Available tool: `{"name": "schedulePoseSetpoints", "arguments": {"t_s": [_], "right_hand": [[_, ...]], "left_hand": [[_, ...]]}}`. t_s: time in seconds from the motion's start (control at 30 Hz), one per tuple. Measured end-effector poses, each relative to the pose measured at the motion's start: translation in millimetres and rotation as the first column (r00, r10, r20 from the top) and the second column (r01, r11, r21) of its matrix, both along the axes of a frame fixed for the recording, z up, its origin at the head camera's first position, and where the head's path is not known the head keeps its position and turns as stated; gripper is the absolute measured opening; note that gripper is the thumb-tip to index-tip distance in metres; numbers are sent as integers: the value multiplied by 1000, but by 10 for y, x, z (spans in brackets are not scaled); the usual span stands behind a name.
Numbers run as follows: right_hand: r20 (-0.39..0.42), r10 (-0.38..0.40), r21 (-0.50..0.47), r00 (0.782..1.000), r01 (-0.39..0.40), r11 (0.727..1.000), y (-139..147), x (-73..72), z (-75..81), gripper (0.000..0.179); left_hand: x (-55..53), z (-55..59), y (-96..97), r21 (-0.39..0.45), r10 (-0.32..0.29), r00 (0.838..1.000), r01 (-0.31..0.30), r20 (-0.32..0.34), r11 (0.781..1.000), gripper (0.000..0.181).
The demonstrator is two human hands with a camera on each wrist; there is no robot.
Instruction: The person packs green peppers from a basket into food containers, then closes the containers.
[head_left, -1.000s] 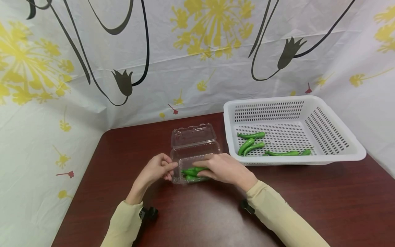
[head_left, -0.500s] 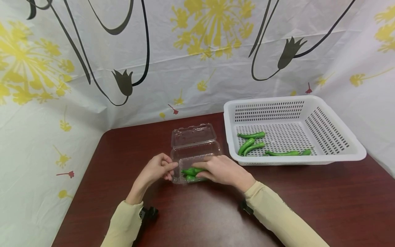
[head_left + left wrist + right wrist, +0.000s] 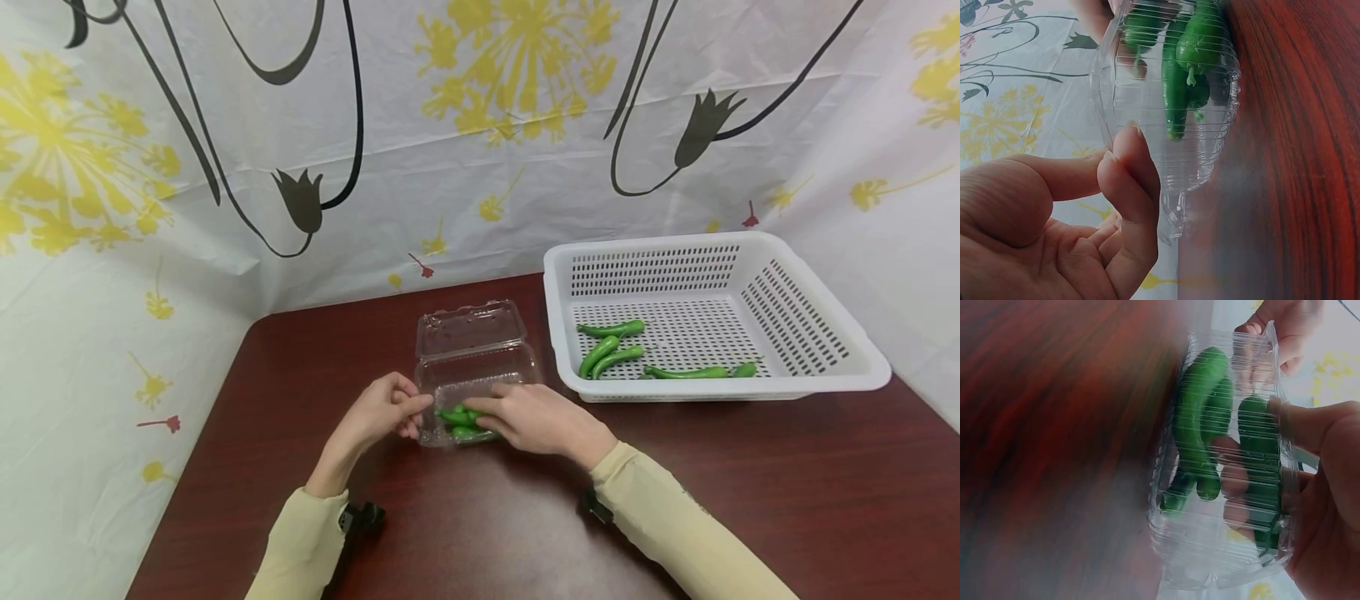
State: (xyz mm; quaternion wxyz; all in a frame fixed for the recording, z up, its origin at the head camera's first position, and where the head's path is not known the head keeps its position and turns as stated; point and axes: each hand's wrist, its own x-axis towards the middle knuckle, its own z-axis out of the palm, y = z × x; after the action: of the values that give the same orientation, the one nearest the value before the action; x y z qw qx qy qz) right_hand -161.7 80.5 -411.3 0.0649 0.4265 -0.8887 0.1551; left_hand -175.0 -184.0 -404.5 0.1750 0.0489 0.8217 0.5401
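A hinged clear plastic clamshell container [image 3: 480,367] lies on the table with its lid [image 3: 471,329] folded back, away from the person. Thumb and forefinger of the left hand [image 3: 384,408] pinch the container's left rim, seen close up in the left wrist view. Inside the container are several green chili peppers [image 3: 1194,415]. The right hand [image 3: 543,423] reaches into it from the right. In the right wrist view its thumb and fingers hold one chili pepper [image 3: 1260,440] above the others, near the container's near wall. Part of that pepper is hidden by the hand in the head view.
A white perforated plastic basket [image 3: 817,383] stands at the back right, holding several green chili peppers [image 3: 686,372]. Behind the dark reddish wooden table [image 3: 480,525] hangs a white flower-patterned sheet [image 3: 420,167]. Both wrists carry small black cameras [image 3: 371,518].
The right hand has shifted slightly left and toward the person, and the chili pepper at its fingers has moved a little with it. The left hand and the container have stayed in place.
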Motion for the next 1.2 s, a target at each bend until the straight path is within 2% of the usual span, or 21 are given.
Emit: {"name": "schedulePoseSetpoints", "arguments": {"t_s": [0.27, 0.5, 0.67, 0.9, 1.2], "right_hand": [[9, -8, 27, 1000, 7, 1000, -12, 7, -23, 30], [29, -33, 4, 999, 33, 999, -29, 5, -27, 29], [-3, -63, -3, 998, 63, 998, -48, -3, -38, 22], [0, -46, -28, 999, 46, 999, -29, -2, -51, 23], [-47, -21, -42, 999, 19, 999, -25, -24, -44, 17]], "left_hand": [[-9, -11, -3, 0, -4, 1000, 4, 3, 1000, 24], [-6, -3, 3, -4, -2, 1000, 2, 3, 1000, 24], [11, 14, 9, -3, -7, 1000, 7, -2, 1000, 26], [18, 28, 12, -5, -4, 1000, 4, -2, 1000, 26], [15, 28, 14, -6, -6, 1000, 6, -3, 1000, 25]]}}
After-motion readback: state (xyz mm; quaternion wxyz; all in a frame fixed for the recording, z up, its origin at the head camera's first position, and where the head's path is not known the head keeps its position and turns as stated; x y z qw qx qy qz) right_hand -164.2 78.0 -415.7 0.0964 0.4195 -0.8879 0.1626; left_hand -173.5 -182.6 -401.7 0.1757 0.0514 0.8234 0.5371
